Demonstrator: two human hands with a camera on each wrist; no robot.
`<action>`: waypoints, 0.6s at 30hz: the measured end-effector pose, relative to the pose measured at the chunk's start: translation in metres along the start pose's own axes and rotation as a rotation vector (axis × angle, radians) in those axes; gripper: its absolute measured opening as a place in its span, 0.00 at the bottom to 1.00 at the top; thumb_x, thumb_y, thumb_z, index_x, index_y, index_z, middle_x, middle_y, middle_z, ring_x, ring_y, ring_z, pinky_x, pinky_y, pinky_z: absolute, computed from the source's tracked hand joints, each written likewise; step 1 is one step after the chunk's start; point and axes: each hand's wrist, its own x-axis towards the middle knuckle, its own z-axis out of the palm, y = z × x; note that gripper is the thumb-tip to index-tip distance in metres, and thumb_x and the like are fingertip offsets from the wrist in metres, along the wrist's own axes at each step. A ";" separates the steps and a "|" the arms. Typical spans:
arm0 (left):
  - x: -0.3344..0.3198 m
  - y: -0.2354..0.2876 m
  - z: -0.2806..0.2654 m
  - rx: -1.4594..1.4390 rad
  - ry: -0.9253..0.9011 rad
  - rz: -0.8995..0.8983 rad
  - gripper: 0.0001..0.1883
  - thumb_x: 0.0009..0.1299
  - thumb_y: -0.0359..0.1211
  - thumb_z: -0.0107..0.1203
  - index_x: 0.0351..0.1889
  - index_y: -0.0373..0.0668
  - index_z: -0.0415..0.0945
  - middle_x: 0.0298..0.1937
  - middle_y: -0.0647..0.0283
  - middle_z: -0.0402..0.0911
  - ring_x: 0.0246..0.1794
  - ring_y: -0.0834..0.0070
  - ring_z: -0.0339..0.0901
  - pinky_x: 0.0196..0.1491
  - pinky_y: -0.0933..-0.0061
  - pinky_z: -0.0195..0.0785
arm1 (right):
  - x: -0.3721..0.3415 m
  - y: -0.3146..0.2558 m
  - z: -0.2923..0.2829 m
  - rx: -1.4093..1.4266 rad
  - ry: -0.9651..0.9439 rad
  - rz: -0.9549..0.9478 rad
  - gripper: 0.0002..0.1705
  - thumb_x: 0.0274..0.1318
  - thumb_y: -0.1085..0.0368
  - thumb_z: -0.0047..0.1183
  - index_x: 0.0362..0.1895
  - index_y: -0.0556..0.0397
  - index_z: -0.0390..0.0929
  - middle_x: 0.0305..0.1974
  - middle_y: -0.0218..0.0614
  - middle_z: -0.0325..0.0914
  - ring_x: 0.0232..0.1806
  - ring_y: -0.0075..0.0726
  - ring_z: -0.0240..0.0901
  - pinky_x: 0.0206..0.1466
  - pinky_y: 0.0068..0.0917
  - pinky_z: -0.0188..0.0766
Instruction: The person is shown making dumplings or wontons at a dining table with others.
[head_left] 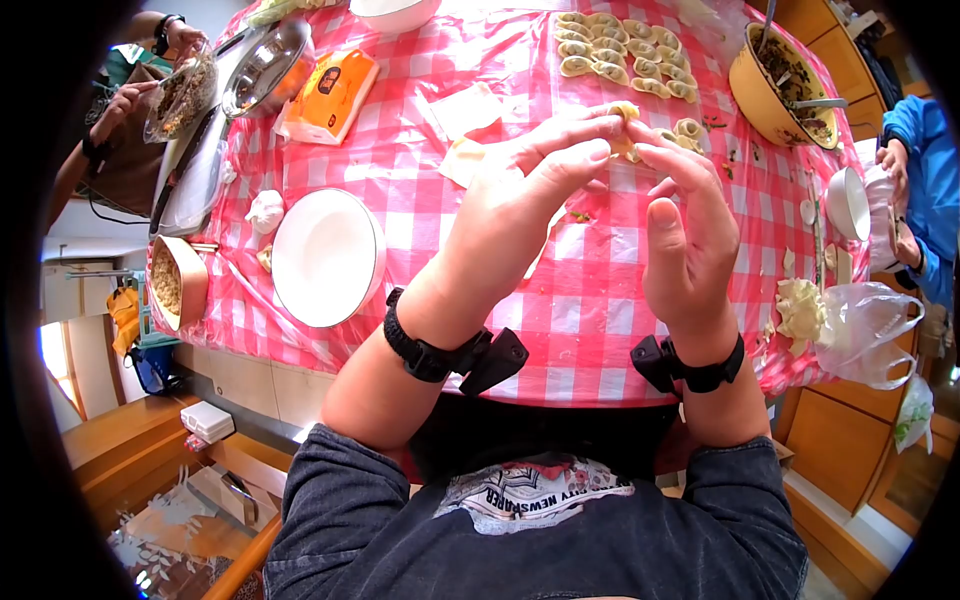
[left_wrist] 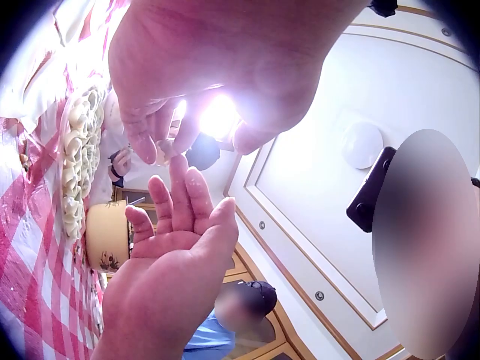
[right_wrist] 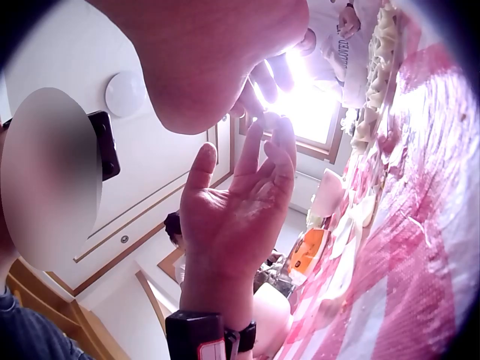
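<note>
In the head view a small folded dumpling (head_left: 625, 110) is pinched between the fingertips of the left hand (head_left: 520, 190) and the right hand (head_left: 695, 235), above the checked cloth. Fingers partly cover it. The left wrist view has the left hand (left_wrist: 217, 60) at the top, its fingertips meeting those of the right hand (left_wrist: 169, 277), palm visible. From the right wrist, the left hand (right_wrist: 236, 217) rises from below towards the right hand (right_wrist: 217, 60). Rows of finished dumplings (head_left: 608, 50) lie beyond the hands, and a couple more (head_left: 688, 134) sit just beside the fingers.
A yellow filling bowl (head_left: 750, 85) with utensils stands back right. On the left are a white bowl (head_left: 328, 258), garlic (head_left: 265, 212), an orange packet (head_left: 335, 97) and a metal bowl (head_left: 268, 68). Wrappers (head_left: 467, 110) lie mid-table; a plastic bag (head_left: 865, 335) is at right. Other people stand at both sides.
</note>
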 end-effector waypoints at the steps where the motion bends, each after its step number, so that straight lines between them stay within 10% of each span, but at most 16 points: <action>1: 0.000 0.001 0.001 0.002 -0.002 0.003 0.20 0.75 0.35 0.52 0.60 0.33 0.76 0.60 0.59 0.78 0.52 0.77 0.77 0.53 0.75 0.72 | 0.000 -0.001 0.000 -0.003 -0.005 0.001 0.19 0.66 0.57 0.52 0.52 0.59 0.77 0.54 0.45 0.80 0.53 0.42 0.75 0.45 0.29 0.71; 18: 0.001 0.003 -0.002 -0.063 -0.056 -0.007 0.20 0.75 0.33 0.51 0.60 0.31 0.75 0.64 0.57 0.73 0.59 0.72 0.74 0.57 0.73 0.71 | 0.002 -0.005 -0.004 -0.002 -0.044 0.011 0.18 0.66 0.60 0.52 0.52 0.61 0.77 0.55 0.48 0.79 0.55 0.48 0.75 0.53 0.34 0.71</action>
